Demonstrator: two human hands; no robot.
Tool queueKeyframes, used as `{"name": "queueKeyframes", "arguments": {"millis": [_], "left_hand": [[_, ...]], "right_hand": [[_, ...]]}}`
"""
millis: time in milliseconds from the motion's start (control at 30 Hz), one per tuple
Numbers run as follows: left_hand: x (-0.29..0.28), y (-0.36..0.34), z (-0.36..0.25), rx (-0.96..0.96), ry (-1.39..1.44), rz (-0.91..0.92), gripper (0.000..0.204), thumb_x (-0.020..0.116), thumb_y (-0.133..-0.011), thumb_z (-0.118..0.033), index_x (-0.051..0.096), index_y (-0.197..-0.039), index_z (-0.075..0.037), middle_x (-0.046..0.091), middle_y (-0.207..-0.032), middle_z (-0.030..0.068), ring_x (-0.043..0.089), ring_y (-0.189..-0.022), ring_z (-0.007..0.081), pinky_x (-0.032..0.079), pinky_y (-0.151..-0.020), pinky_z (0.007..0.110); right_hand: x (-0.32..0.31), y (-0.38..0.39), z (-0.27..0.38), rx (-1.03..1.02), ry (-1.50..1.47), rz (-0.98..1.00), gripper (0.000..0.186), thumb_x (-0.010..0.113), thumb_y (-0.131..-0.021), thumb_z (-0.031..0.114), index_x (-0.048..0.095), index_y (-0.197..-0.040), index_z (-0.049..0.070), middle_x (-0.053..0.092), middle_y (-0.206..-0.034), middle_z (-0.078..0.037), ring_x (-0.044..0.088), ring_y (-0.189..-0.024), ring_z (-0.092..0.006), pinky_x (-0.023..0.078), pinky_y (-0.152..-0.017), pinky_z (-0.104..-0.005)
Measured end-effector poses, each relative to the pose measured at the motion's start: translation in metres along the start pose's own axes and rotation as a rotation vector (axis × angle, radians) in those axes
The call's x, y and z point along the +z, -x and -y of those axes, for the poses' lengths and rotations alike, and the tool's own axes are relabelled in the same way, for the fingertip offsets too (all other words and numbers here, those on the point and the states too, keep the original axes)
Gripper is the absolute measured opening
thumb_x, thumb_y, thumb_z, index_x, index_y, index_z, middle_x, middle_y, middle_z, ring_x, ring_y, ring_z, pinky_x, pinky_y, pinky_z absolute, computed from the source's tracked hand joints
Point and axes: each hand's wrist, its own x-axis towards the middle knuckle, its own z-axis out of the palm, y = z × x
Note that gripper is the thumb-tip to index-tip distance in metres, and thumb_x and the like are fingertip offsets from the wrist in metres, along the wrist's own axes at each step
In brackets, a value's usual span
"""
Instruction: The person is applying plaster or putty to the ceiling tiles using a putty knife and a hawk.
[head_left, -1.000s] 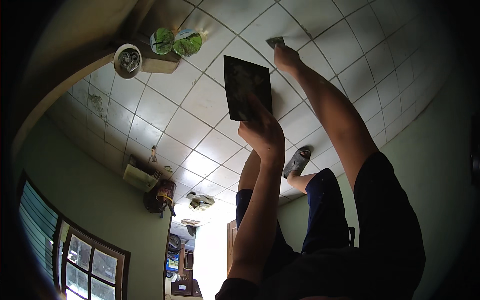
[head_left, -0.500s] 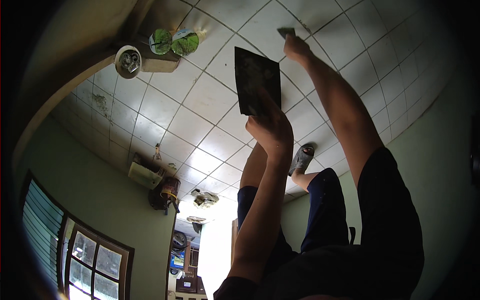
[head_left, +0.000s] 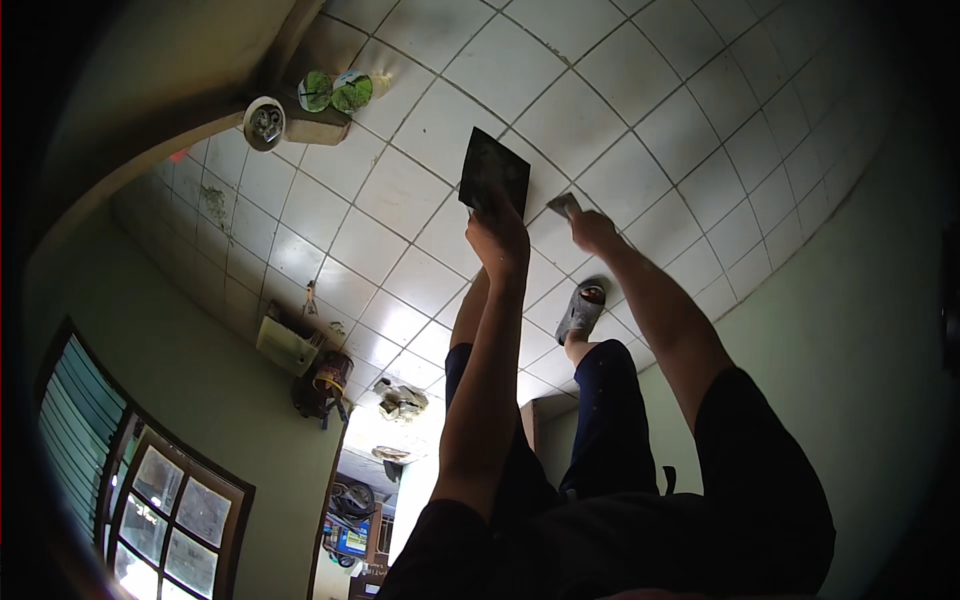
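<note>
In front of me my left hand [head_left: 497,240] grips a dark, flat, square-cornered board [head_left: 495,168] from its near end, holding it up at a tilt. Pale smears mark the board's face. To its right, my right hand [head_left: 596,232] is closed around a small scraper [head_left: 565,205] with a broad, flat grey blade. The blade points up and left toward the board, with a gap between them. The scraper's handle is hidden inside my fist. Below the right hand, a grey slipper [head_left: 582,310] is on my foot.
White floor tiles [head_left: 420,190] spread around me. At the upper left are a white bucket [head_left: 264,135] with something shiny inside and two round green-topped items [head_left: 352,91]. A pale box [head_left: 288,338] and a dark bucket [head_left: 330,378] sit by the green wall [head_left: 190,390], near a window [head_left: 170,510].
My right hand with the scraper has come down toward me and closer to the board. The board has shifted slightly left and down, and the whole view has turned a little.
</note>
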Motion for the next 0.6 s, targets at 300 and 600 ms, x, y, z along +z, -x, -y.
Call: {"name": "queueKeyframes", "arguments": {"millis": [300,600], "left_hand": [[-0.052,0.178,-0.042,-0.085,0.355,0.423,0.046,0.052,-0.099,-0.039,0.060,-0.108,0.006,0.066,-0.091,0.0322,0.065,-0.093,0.0482,0.051,-0.074,0.053],[-0.142,0.292,-0.113,0.173,0.799,0.813,0.065,0.029,-0.106,-0.052,0.054,-0.133,0.000,0.071,-0.090,0.0148,0.070,-0.085,0.0247,0.057,-0.077,0.040]], "right_hand": [[0.003,0.387,-0.053,-0.015,-0.332,-0.470,0.070,0.060,-0.097,0.033,0.027,-0.153,0.008,0.066,-0.073,-0.025,0.065,-0.070,-0.0453,0.050,-0.062,-0.0527],[-0.044,0.611,-0.021,-0.307,-0.165,-0.687,0.062,0.056,-0.097,0.026,0.031,-0.152,0.015,0.066,-0.075,-0.015,0.065,-0.060,-0.0353,0.049,-0.048,-0.0469]]}}
